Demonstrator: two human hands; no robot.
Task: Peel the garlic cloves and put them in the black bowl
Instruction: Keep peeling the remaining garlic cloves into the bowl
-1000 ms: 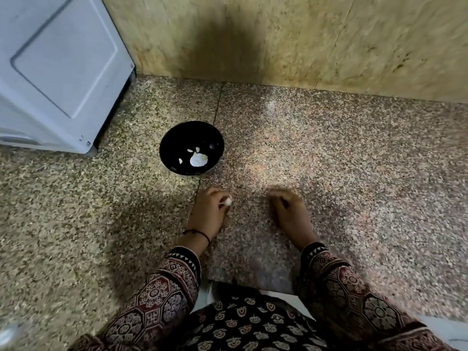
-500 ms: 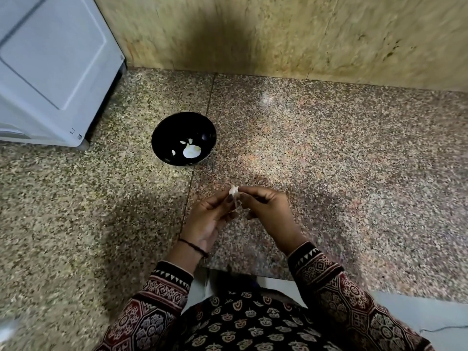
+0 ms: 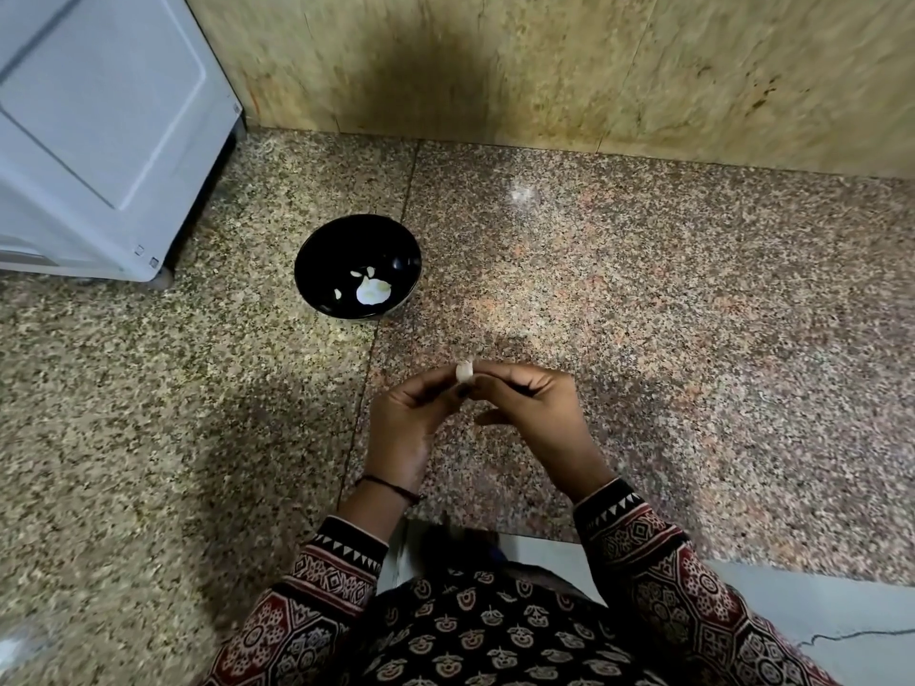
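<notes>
Both hands (image 3: 475, 403) pinching garlic clove (image 3: 464, 372), black bowl (image 3: 317, 259) holding peeled cloves (image 3: 372, 292)

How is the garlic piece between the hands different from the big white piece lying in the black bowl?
The garlic clove is pinched between the left hand and right hand; the big white piece lies loose in the black bowl. The clove looks smaller and narrower; the bowl piece is broader. Both are pale.

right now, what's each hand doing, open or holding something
Left hand: pinches the garlic clove at its fingertips.
Right hand: pinches the same garlic clove from the other side.
</notes>
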